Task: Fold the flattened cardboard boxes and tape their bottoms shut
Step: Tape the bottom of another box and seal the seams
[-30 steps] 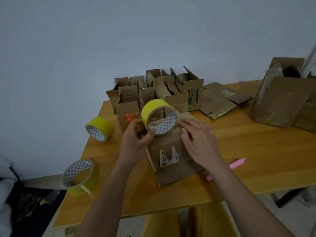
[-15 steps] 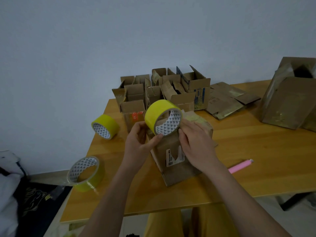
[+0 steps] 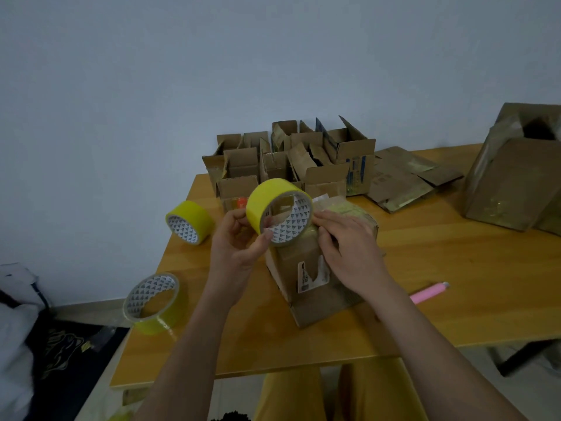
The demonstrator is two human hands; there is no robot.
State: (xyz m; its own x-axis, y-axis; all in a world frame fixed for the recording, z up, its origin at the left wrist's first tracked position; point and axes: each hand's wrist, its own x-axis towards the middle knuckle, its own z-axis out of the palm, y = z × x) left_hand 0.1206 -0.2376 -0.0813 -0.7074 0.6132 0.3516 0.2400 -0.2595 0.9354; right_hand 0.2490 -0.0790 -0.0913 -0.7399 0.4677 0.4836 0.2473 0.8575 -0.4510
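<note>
My left hand (image 3: 235,238) and right hand (image 3: 349,250) are bare, both forearms uncovered with no sleeves, watch or rings. Below the wooden table (image 3: 455,314) edge, I wear mustard-yellow trousers (image 3: 291,393).

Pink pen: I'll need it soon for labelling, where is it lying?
The pink pen lies on the table to the person's right, just beyond the right forearm, near the front edge.

Dim, flat indoor light, bluish cast on the wall, soft faint shadows, mild wide-angle bending at edges, slightly soft detail
</note>
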